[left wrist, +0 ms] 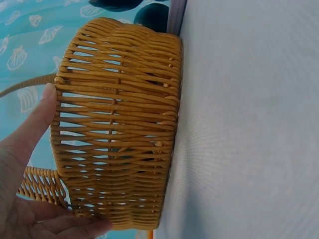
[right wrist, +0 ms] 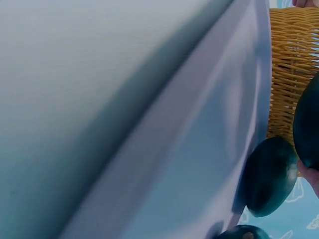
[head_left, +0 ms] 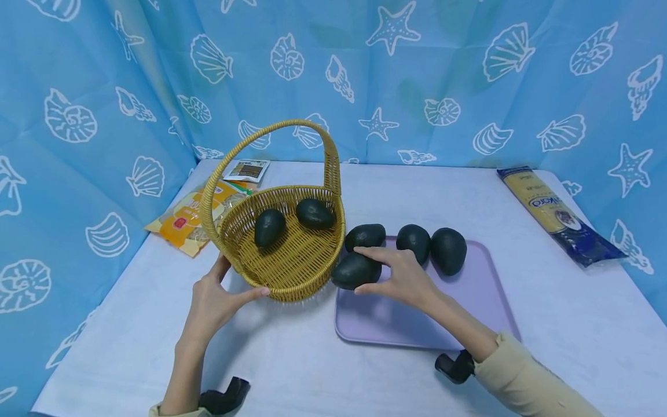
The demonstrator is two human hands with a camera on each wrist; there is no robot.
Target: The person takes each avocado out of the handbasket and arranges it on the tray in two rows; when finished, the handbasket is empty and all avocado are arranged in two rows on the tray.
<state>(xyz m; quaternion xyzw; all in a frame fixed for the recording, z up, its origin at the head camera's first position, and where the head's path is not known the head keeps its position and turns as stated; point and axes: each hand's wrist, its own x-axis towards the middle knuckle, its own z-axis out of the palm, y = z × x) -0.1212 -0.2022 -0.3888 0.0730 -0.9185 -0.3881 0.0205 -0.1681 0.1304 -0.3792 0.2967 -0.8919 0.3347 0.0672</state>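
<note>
A woven basket (head_left: 299, 294) with a tall arched handle stands left of centre, two dark avocados (head_left: 315, 214) inside. My left hand (head_left: 211, 304) holds its near left side, thumb on the front rim and fingers round the outer wall; the left wrist view shows the woven side (left wrist: 117, 124) close up. My right hand (head_left: 403, 278) pinches another avocado (head_left: 356, 271) between thumb and fingers, over the left end of a lilac tray (head_left: 417, 339), beside the basket. Behind it, an avocado (head_left: 366, 236) lies at the tray's far left corner, and two more (head_left: 448, 251) sit along the far edge.
An orange and clear food packet (head_left: 182, 223) lies left of the basket, with a small white sachet (head_left: 247, 171) behind. A blue and gold packet (head_left: 560, 214) lies at the far right. A blue shell-print curtain (head_left: 365, 75) hangs behind the white table.
</note>
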